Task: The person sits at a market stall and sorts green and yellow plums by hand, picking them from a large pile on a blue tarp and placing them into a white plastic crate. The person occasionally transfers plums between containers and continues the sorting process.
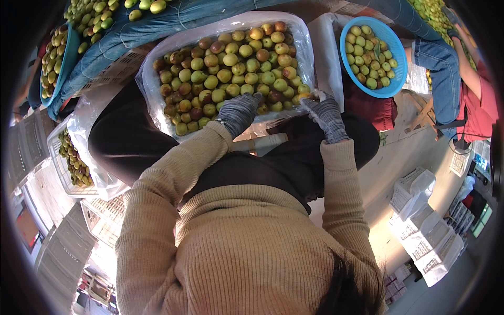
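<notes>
A crate lined with clear plastic film (157, 114) stands before me, filled with green and reddish-brown jujubes (230, 60). My left hand (239, 112), in a grey knitted glove, lies over the jujubes at the crate's near side. Its fingers point right and curl down among the fruit; whether they grip one is hidden. My right hand (325, 116), gloved alike, is at the near right corner of the crate. Between its thumb and fingers is a yellow-orange jujube (304, 96), just above the others.
A blue plastic basket (402, 78) of jujubes stands right of the crate. Blue cloth (173, 23) borders the far side, with loose jujubes (157, 6) beyond. A seated person in jeans (437, 75) is at right. Another crate (63, 179) sits left; stacked white crates (427, 236) stand lower right.
</notes>
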### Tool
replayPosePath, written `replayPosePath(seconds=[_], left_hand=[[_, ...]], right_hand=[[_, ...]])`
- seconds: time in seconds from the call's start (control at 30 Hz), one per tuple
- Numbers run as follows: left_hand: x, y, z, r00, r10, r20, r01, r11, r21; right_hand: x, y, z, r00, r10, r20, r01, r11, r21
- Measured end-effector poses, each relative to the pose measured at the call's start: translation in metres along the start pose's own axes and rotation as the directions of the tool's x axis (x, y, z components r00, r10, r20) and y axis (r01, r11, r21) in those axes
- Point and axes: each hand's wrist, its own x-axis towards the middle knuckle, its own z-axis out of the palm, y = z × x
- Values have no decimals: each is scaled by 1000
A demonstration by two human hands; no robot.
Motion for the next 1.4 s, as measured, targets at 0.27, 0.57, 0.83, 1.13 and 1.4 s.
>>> replayPosePath(seconds=[0.27,0.57,0.83,1.13,1.4], left_hand=[[30,16,-14,957,-78,-279,23,980,-196],[80,49,-23,993,-89,-76,83,994,-76],[78,45,-8,958,-56,-280,2,982,-188],[75,18,-2,888,-251,-385,41,877,-479],[82,-1,-15,857,-218,-467,1,907,-422]], right_hand=[[13,10,5,999,0,-47,-4,996,-84],[11,1,-4,995,33,-99,-23,995,96],[26,-11,-8,984,175,-41,-135,871,472],[35,-4,0,973,229,16,-202,821,534],[23,-15,-3,969,244,-29,-183,797,575]])
